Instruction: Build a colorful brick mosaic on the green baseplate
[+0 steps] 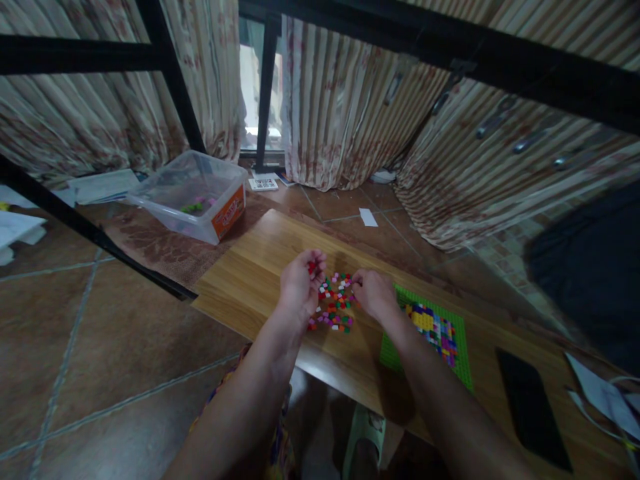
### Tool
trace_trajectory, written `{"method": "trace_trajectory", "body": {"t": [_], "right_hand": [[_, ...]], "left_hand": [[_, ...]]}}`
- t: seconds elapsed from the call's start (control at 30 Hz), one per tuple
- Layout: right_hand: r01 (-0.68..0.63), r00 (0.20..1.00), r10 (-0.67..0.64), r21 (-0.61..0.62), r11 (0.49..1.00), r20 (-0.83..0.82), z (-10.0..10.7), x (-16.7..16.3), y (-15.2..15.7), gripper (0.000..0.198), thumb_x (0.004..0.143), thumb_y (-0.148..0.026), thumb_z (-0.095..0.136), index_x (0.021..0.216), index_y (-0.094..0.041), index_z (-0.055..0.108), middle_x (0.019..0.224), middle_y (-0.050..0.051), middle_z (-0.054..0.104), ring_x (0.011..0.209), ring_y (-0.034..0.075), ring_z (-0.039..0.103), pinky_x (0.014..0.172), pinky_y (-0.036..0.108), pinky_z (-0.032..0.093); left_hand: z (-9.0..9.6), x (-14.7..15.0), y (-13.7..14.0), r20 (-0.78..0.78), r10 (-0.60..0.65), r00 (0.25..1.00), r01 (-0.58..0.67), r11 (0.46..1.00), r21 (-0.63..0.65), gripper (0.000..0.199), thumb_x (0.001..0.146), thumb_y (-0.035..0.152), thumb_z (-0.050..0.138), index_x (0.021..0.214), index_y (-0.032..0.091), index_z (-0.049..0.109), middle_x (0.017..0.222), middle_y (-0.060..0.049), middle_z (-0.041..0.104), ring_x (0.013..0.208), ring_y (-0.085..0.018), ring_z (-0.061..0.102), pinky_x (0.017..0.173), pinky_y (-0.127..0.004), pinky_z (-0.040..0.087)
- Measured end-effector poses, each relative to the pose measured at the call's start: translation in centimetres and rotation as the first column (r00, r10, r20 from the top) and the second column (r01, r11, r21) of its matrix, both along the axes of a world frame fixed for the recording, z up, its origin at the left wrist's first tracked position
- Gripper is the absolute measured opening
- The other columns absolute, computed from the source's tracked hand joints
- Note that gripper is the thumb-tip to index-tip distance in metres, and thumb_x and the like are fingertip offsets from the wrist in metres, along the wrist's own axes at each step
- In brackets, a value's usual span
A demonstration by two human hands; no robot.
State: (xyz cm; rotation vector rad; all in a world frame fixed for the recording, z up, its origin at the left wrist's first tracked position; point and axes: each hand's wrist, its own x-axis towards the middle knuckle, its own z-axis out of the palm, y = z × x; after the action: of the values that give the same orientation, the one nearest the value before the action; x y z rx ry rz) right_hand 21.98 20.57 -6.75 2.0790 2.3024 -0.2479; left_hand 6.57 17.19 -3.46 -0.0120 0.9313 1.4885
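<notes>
Small loose toy bricks (337, 303) in red, pink, white, green and orange lie scattered on the wooden table (255, 263). My left hand (303, 277) is cupped over the pile's left edge, its fingers curled around some red bricks (312, 267). At the pile's right edge, my right hand (374, 292) has thumb and fingers pinched together; what they hold, if anything, is too small to make out. Right of it lies a green baseplate (465, 347), partly covered by my forearm. On the plate, a patch of yellow, blue, white and purple bricks (433, 328) is built up.
A clear plastic bin (195, 180) with an orange label stands on the floor beyond the table's left end, a few coloured pieces inside. A black flat object (533, 407) lies on the table at right, near white papers (600, 393). Curtains hang behind.
</notes>
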Motion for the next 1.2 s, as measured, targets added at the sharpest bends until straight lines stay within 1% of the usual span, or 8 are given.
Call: {"method": "trace_trajectory", "body": {"t": [0.17,0.3,0.43,0.7,0.83,0.93,1.03,1.2], "right_hand": [[0.029,0.996,-0.024,0.061,0.998,-0.090,-0.1,0.5,0.8,0.030,0.083,-0.021,0.050,0.100,-0.026,0.074,0.101,0.004,0.075,0.095,0.021,0.067,0.080,0.029,0.047],[-0.064,0.988,0.079,0.111,0.992,-0.135,-0.3,0.3,1.6,0.032,0.085,-0.018,0.048,0.101,-0.023,0.075,0.105,0.006,0.073,0.097,0.021,0.066,0.084,0.030,0.048],[-0.172,0.983,0.176,0.075,0.982,-0.051,-0.4,-0.3,2.1,0.025,0.081,-0.016,0.054,0.091,-0.024,0.076,0.094,0.007,0.074,0.089,0.021,0.067,0.078,0.030,0.048],[-0.176,0.984,0.178,0.047,0.983,-0.032,0.3,-0.4,2.6,0.018,0.079,-0.014,0.058,0.078,-0.022,0.074,0.078,0.007,0.073,0.080,0.022,0.068,0.072,0.030,0.048],[-0.116,0.945,0.141,0.102,0.988,-0.296,2.3,-0.8,1.8,0.015,0.082,-0.021,0.059,0.082,-0.020,0.074,0.081,0.005,0.075,0.075,0.019,0.069,0.069,0.029,0.049],[-0.192,0.772,0.203,0.084,0.978,-0.602,4.0,-2.0,0.9,0.014,0.079,-0.025,0.064,0.088,-0.020,0.073,0.082,0.003,0.076,0.071,0.016,0.069,0.067,0.026,0.051],[-0.216,0.641,0.237,0.125,0.968,-0.730,4.9,-3.0,0.4,0.021,0.079,-0.027,0.064,0.098,-0.020,0.072,0.087,0.003,0.076,0.074,0.016,0.069,0.069,0.026,0.053],[-0.095,0.745,0.216,0.219,0.971,-0.631,3.9,-1.9,-0.2,0.019,0.084,-0.024,0.056,0.088,-0.021,0.074,0.083,0.003,0.075,0.073,0.017,0.068,0.070,0.029,0.050]], "left_hand": [[-0.1,-0.1,0.1,0.008,-0.012,1.000,0.012,1.000,0.012,0.016,0.083,0.015,0.052,0.071,0.012,0.062,0.066,-0.002,0.062,0.052,-0.006,0.052,0.051,-0.018,0.039],[-0.2,-0.1,0.2,0.007,-0.023,1.000,0.023,0.999,0.025,0.017,0.083,0.014,0.051,0.071,0.011,0.062,0.065,-0.002,0.062,0.052,-0.006,0.051,0.051,-0.018,0.038],[-0.2,-0.1,0.2,0.008,-0.028,1.000,0.028,0.999,0.026,0.014,0.081,0.013,0.053,0.071,0.012,0.063,0.065,-0.003,0.062,0.052,-0.006,0.052,0.051,-0.018,0.039],[-0.4,-0.2,0.4,-0.027,-0.022,0.999,0.022,1.000,0.008,0.011,0.079,0.012,0.054,0.070,0.012,0.062,0.064,-0.002,0.062,0.053,-0.006,0.052,0.054,-0.017,0.039],[-0.8,0.4,0.4,-0.040,0.015,0.999,-0.016,0.999,-0.039,0.014,0.081,0.014,0.054,0.069,0.013,0.060,0.066,-0.002,0.061,0.057,-0.007,0.055,0.059,-0.018,0.043],[-0.9,1.0,0.3,0.051,-0.036,0.998,0.038,0.998,-0.043,0.021,0.086,0.017,0.049,0.068,0.013,0.058,0.064,-0.002,0.059,0.057,-0.009,0.055,0.060,-0.020,0.045],[-0.7,0.9,0.4,0.166,-0.048,0.985,0.051,0.999,-0.016,0.024,0.088,0.015,0.046,0.067,0.013,0.057,0.063,-0.003,0.058,0.058,-0.009,0.056,0.062,-0.020,0.048],[-0.4,-0.8,0.6,0.128,0.029,0.991,-0.026,0.999,-0.026,0.018,0.083,0.008,0.048,0.070,0.011,0.059,0.063,-0.003,0.060,0.054,-0.006,0.054,0.052,-0.014,0.041]]}}
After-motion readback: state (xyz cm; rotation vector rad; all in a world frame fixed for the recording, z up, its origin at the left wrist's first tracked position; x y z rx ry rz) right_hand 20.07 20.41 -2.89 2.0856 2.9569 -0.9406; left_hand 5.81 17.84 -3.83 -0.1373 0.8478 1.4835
